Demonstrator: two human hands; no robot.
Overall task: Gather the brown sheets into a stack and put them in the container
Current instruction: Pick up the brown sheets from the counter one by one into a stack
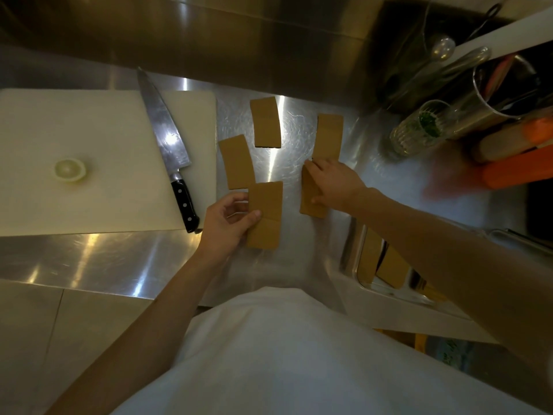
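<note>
Five brown sheets (pixel 267 121) lie near the counter's (pixel 104 259) back edge, long axes running away from me. My left hand (pixel 229 221) pinches the nearest one by its left edge; my right hand (pixel 332 181) presses flat and open on another — just this side of the far-right sheet. Behind my right forearm, at the counter's right edge, sits the container (pixel 350 253) — I judge the right hand nearer it.

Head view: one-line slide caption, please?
Left hand grips one brown sheet; right hand presses another on the steel counter.

Seven brown sheets (pixel 265 122) — one knife (pixel 167 145).
</note>
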